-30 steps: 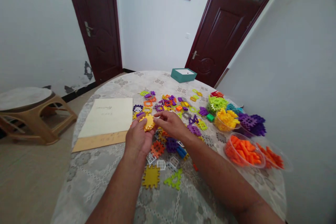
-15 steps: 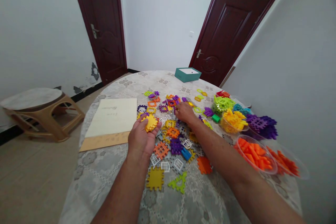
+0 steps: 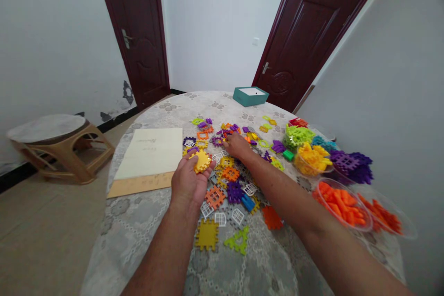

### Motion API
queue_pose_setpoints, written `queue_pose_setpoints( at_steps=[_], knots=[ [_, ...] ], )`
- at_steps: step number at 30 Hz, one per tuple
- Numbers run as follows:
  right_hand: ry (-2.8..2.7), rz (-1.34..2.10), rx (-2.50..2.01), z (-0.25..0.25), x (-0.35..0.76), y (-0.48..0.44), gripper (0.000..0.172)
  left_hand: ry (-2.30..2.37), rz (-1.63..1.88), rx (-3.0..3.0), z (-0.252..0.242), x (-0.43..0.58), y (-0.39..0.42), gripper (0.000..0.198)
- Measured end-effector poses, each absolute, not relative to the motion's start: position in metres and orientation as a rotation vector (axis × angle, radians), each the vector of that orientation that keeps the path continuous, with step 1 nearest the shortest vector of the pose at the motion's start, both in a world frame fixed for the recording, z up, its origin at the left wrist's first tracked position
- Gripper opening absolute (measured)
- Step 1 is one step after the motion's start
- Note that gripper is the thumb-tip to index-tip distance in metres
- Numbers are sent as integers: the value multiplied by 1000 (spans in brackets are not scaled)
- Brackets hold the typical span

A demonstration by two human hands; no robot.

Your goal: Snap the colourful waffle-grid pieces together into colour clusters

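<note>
My left hand [image 3: 189, 178] is closed round a small stack of yellow building tiles [image 3: 201, 162] with notched edges, held above the pile's left side. Across the middle of the pile, my right hand [image 3: 237, 146] reaches in with its fingers bent down and drawn together; what lies at the fingertips is too small to make out. Between and below the hands lie an orange window tile [image 3: 215, 197], a purple tile [image 3: 235, 192], a blue piece [image 3: 248, 203] and several white window frames [image 3: 237, 216]. Closer to me are a flat yellow tile [image 3: 207, 235] and a lime triangle piece [image 3: 238, 240].
Tubs of sorted pieces line the right: yellow [image 3: 312, 158], lime [image 3: 299, 136], purple [image 3: 350, 166] and orange [image 3: 342, 206]. A cream board [image 3: 150, 152] lies on the left of the patterned tablecloth [image 3: 138, 245]. A teal box [image 3: 250, 97] stands at the far edge; a stool [image 3: 60, 148] is beside the table.
My right hand has shifted slightly left across the pile, its fingers still bent down. My left hand keeps its yellow tiles in place. The whole view has shifted a little.
</note>
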State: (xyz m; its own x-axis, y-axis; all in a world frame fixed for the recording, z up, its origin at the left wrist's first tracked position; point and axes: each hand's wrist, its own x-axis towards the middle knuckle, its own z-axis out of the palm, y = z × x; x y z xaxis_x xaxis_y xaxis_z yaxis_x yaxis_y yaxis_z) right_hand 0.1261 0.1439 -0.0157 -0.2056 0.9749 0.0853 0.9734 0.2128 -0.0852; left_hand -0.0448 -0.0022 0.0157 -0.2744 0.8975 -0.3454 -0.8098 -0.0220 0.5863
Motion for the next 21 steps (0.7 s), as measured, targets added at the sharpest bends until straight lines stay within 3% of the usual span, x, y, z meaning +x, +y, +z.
queue_pose_setpoints(
  at_steps=[8, 14, 21],
  knots=[
    [-2280, 147, -2016, -14, 120, 148, 41, 846, 1647, 140, 19, -45, -2, 22],
    [-2180, 191, -1983, -15, 124, 146, 56, 856, 1642, 157, 16, -45, -2, 22],
    [-2120, 134, -1857, -7, 128, 128, 26, 846, 1645, 183, 11, -46, 1, 24]
  ],
)
